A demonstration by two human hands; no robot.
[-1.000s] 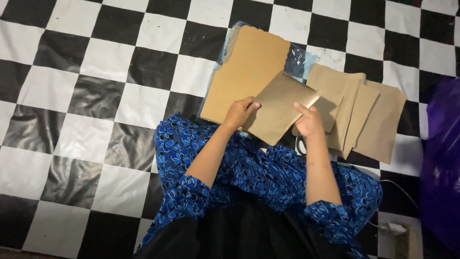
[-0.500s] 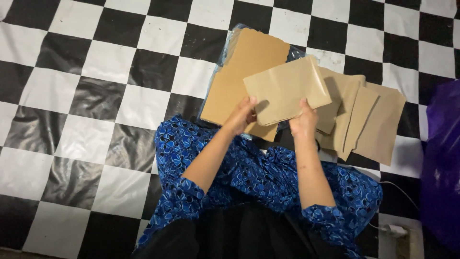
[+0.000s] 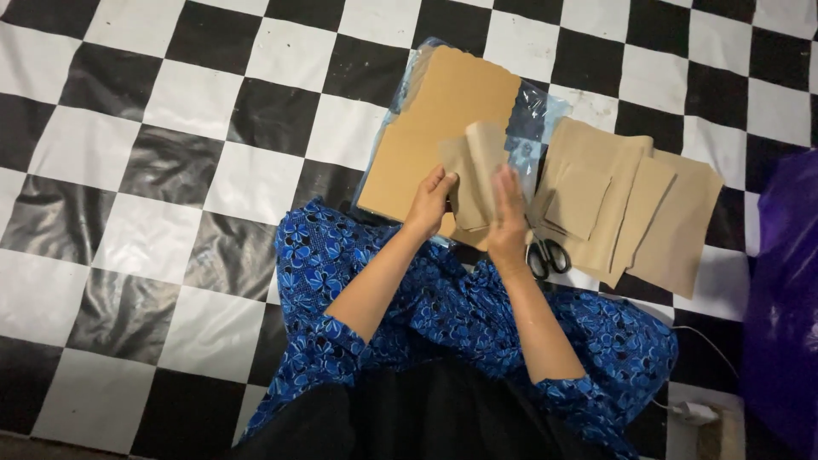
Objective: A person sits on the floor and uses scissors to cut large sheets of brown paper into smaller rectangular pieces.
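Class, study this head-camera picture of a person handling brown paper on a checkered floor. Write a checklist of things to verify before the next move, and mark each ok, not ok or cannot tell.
1. Both hands on the folded tan paper piece: ok; left hand and right hand hold it from either side.
2. Fold edges lined up: cannot tell; the sheet is seen nearly edge-on.
3. Black-handled scissors clear of the hands: ok; on the floor beside the right hand.
4. Large brown cardboard sheet lies flat: ok.
5. Stack of cut tan paper pieces tidy: not ok; they overlap unevenly.
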